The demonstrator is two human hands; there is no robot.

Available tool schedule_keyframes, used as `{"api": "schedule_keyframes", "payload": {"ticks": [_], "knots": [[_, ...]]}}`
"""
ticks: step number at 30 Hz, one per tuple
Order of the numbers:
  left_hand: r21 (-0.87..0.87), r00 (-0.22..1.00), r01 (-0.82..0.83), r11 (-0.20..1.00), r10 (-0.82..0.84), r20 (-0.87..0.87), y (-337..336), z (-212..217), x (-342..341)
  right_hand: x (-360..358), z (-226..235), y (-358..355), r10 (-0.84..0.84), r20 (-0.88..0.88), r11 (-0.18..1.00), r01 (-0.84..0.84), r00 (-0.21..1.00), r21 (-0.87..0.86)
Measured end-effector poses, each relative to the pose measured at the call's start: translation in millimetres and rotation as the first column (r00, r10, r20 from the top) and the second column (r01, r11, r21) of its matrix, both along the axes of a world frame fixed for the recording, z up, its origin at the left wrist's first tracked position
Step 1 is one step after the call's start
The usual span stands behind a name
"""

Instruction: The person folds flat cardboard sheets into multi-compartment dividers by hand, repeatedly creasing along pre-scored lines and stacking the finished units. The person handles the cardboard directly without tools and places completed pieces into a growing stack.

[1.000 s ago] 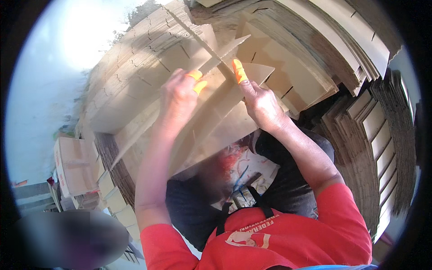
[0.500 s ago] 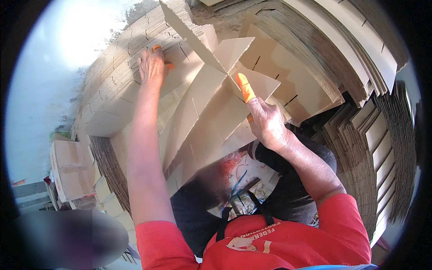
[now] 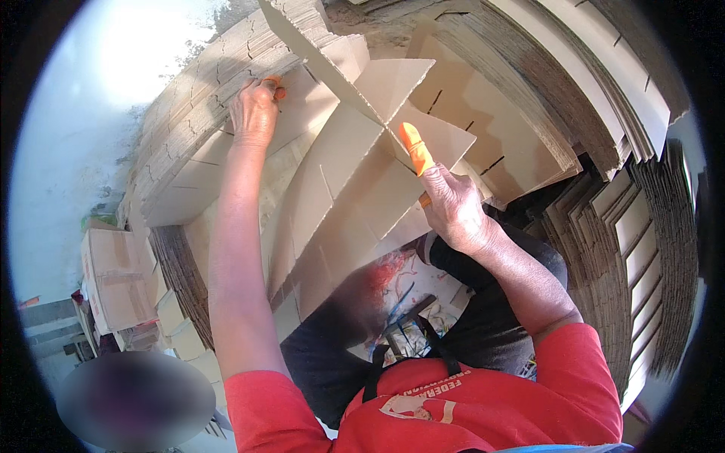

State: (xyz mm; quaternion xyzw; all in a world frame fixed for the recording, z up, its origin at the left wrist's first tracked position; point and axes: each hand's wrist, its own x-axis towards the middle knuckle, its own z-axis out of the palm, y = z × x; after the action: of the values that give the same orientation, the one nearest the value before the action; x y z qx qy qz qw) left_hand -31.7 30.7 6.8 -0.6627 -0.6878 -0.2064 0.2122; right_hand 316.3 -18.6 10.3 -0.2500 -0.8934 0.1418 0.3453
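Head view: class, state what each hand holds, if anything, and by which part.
Right hand grips a slotted cardboard sheet at its lower right edge. Left hand rests on the cardboard stack; whether it grips cannot be told.

From my remote seat the feed is bright and daylit. Light pours in from about ten to eleven o'clock, where the ground blows out to near-white glare and loses all detail. The cardboard sheets (image 3: 355, 189) at centre are evenly lit, with soft shadows falling toward four o'clock; the stacks (image 3: 649, 249) at three o'clock sit in deeper shade. A black fisheye ring frames everything, and straight cardboard edges bow hard near the rim. Focus is fair in the middle, softer outward. A smeared blurred patch sits at seven o'clock, another near centre.
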Motion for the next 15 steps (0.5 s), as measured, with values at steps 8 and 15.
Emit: {"api": "schedule_keyframes", "payload": {"ticks": [8, 15], "knots": [[0.077, 0.999, 0.044, 0.996, -0.046, 0.023, -6.1, 5.8, 4.7, 1.1, 2.9, -3.6, 0.019, -0.009, 1.000, -0.019, 1.000, -0.017], [0.073, 0.998, 0.035, 0.997, -0.038, 0.046, -11.6, 12.6, 16.3, 6.2, 16.5, -4.7, 0.033, 0.087, 0.993, -0.023, 0.996, -0.117]]}}
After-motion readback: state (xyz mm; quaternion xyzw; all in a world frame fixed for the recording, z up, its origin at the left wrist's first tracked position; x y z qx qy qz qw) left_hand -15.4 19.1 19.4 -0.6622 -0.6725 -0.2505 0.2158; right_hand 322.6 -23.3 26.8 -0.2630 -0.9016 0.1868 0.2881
